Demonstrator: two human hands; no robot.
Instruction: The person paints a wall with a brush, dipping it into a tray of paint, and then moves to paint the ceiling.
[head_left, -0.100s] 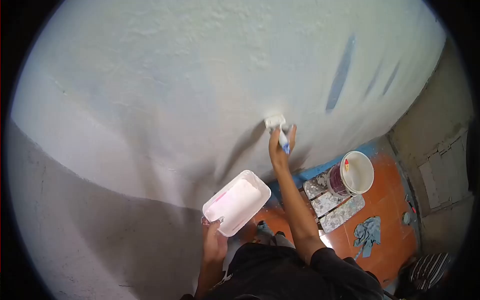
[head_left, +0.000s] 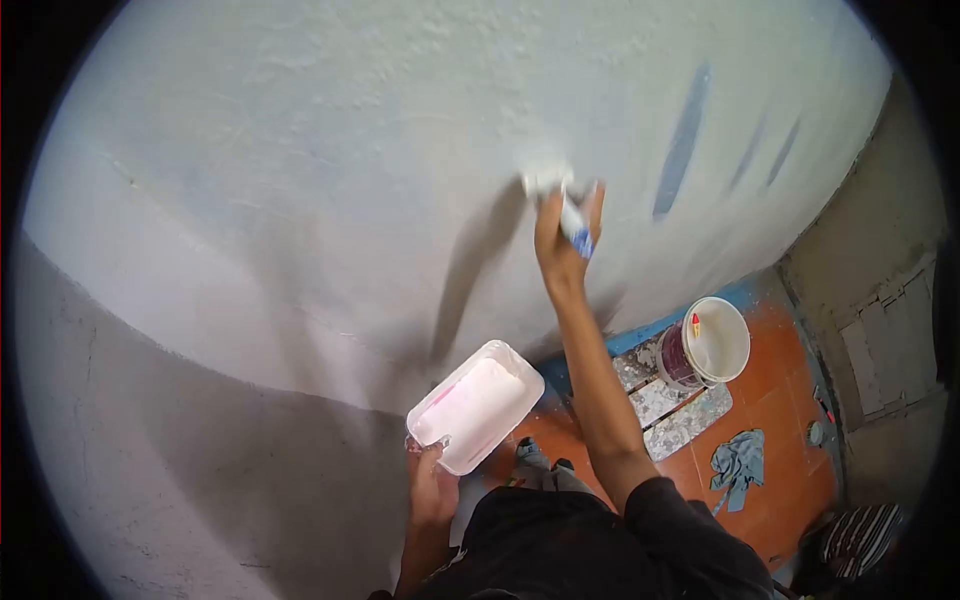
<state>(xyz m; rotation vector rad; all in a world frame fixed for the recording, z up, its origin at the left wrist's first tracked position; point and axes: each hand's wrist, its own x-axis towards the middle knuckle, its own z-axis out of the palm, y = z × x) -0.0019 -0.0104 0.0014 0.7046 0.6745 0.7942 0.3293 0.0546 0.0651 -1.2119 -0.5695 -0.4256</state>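
The paint roller [head_left: 548, 180] is now farther up the wall [head_left: 330, 100] than a moment before, so it reaches a higher part of the surface. The right hand [head_left: 565, 250] has its fingers closed around the handle. The left hand [head_left: 432, 490] grips the lower left corner of the white tray [head_left: 508, 428], which contains pale paint. The bucket [head_left: 673, 362] stands at the upper right corner of the spotted bench [head_left: 690, 422]. On the floor [head_left: 788, 415], a crumpled cloth [head_left: 738, 465] lies near the lower right corner.
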